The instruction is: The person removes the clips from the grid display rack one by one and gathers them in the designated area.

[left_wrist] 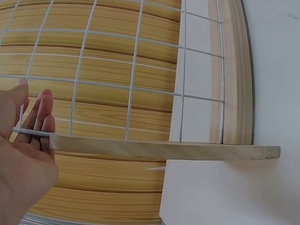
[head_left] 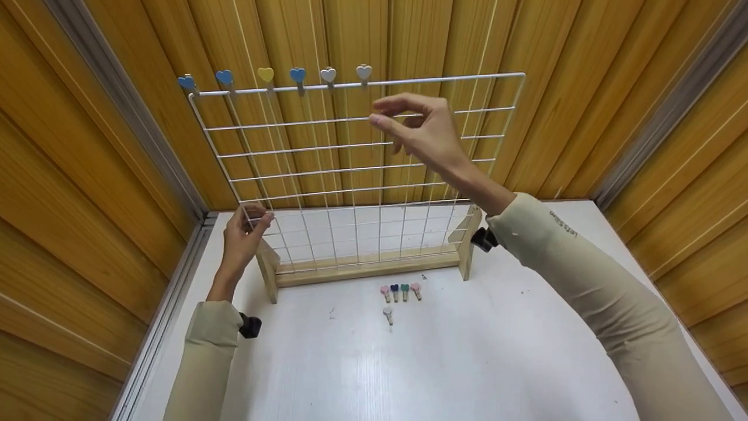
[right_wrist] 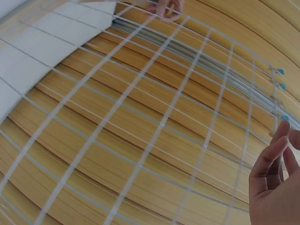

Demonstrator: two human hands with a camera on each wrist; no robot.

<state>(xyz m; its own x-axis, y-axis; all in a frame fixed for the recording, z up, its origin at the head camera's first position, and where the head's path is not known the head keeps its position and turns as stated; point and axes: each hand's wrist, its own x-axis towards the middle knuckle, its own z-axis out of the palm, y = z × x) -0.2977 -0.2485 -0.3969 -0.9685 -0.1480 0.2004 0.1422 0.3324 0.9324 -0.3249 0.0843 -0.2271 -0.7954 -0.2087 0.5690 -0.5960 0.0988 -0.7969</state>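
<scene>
A white wire grid [head_left: 432, 79] stands upright in a wooden base [head_left: 368, 272]. My left hand [head_left: 242, 237] grips its left side wire just above the base's side piece, thumb in front and fingers behind in the left wrist view. Several heart-topped clothespins sit along the left part of the top wire, including a yellow one [head_left: 266, 75] and a white one [head_left: 364, 72] furthest right. Right of that and lower, my right hand [head_left: 429, 128] hovers before the grid, fingers loosely bent, thumb and forefinger tips slightly apart. Nothing shows between them.
On the white table [head_left: 362, 374], before the base, lie a pink [head_left: 384, 290], a dark blue [head_left: 395, 289], a green [head_left: 405, 290] and another pink clothespin in a row. One white clothespin [head_left: 388, 314] lies nearer. Wood-patterned panels [head_left: 555, 117] enclose the back and sides.
</scene>
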